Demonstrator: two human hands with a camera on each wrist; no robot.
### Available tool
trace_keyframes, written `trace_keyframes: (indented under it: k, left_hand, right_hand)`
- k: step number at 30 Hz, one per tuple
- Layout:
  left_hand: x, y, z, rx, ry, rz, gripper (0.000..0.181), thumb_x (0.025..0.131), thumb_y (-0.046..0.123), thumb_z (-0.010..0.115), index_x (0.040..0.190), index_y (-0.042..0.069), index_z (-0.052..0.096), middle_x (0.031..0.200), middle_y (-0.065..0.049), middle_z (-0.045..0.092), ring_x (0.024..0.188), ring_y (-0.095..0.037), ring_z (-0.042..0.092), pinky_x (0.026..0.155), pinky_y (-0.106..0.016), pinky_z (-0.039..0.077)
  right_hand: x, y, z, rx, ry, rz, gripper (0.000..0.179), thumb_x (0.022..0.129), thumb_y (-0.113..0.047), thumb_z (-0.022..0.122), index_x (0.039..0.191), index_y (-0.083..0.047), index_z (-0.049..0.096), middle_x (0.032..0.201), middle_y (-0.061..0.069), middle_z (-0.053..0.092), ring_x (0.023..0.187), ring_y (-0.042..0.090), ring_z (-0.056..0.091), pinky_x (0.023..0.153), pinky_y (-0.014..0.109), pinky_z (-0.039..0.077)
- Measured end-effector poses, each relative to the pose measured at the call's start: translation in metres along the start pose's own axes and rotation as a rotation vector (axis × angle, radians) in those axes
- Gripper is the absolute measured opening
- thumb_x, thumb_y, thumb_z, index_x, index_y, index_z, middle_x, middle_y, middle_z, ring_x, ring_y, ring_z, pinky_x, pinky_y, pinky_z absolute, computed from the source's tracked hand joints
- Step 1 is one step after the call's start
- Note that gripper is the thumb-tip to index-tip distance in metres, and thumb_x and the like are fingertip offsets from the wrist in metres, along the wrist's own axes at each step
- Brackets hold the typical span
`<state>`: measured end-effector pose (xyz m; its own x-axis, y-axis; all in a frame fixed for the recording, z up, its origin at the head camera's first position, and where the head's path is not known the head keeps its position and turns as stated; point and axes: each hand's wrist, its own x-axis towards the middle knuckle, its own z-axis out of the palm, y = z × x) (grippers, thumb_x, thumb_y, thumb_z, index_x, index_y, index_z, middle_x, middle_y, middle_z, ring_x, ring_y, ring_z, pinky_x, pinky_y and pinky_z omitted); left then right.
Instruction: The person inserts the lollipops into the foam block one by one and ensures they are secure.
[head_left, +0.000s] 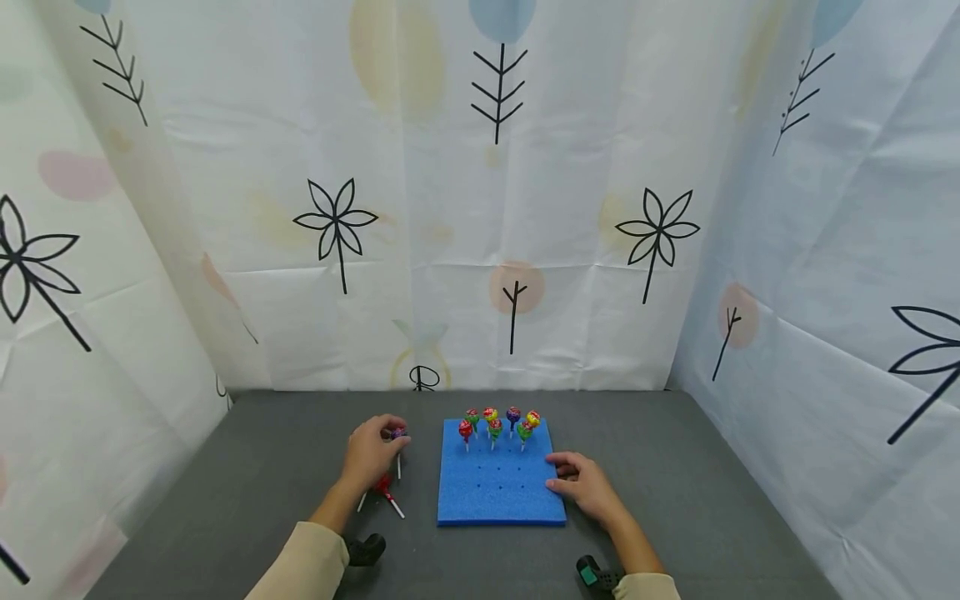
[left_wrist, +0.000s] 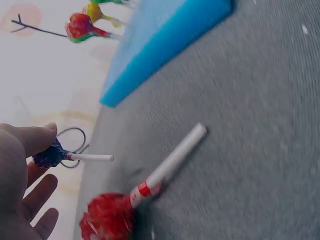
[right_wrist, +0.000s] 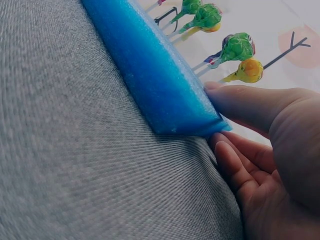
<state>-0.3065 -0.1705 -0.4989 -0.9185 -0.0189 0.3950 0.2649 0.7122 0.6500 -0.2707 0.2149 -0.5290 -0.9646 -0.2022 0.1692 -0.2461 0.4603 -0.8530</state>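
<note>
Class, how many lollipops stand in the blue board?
7 show in the blue board. Front, left to right: red lollipop, middle green lollipop, right green lollipop. Behind, left to right: left green lollipop, left yellow lollipop, purple lollipop, right yellow lollipop. Others may be hidden.

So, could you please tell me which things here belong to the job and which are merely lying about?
Seemingly part of the job:
purple lollipop, pinched in the left fingers
blue board, right fingers at its edge
standing lollipops, upright in the board
red lollipop, lying loose

Apparently just surroundings:
patterned backdrop
black wrist devices
</note>
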Motion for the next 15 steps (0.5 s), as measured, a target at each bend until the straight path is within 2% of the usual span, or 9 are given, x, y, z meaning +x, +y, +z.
trace_keyframes:
  k: [3, 6, 15]
  left_hand:
    - [0.0, 0.008, -0.001, -0.068, 0.008, -0.003, 0.021, 0.082, 0.013, 0.079, 0.101, 0.008, 0.071, 0.091, -0.002, 0.065, 0.084, -0.02, 0.061, 0.068, -0.037, 0.05]
    - [0.001, 0.015, 0.0, -0.125, 0.009, 0.001, 0.023, 0.082, 0.012, 0.079, 0.103, 0.007, 0.071, 0.092, -0.003, 0.064, 0.082, -0.019, 0.06, 0.063, -0.031, 0.049]
    - [0.001, 0.035, 0.003, -0.229, -0.02, 0.038, 0.022, 0.083, 0.012, 0.078, 0.103, 0.009, 0.071, 0.091, 0.0, 0.068, 0.078, -0.015, 0.062, 0.061, -0.03, 0.049]
  right_hand:
    - [0.0, 0.0, 0.0, 0.004, 0.001, -0.003, 0.038, 0.086, -0.014, 0.075, 0.12, 0.0, 0.063, 0.111, 0.009, 0.063, 0.098, 0.025, 0.059, 0.08, 0.03, 0.049]
    - [0.0, -0.001, 0.0, 0.018, -0.008, -0.003, 0.039, 0.086, -0.014, 0.075, 0.12, 0.0, 0.063, 0.11, 0.01, 0.062, 0.098, 0.025, 0.059, 0.079, 0.029, 0.049]
    - [0.0, -0.001, 0.0, 0.026, -0.003, -0.002, 0.038, 0.086, -0.012, 0.075, 0.119, 0.0, 0.063, 0.109, 0.01, 0.062, 0.098, 0.026, 0.059, 0.079, 0.029, 0.05]
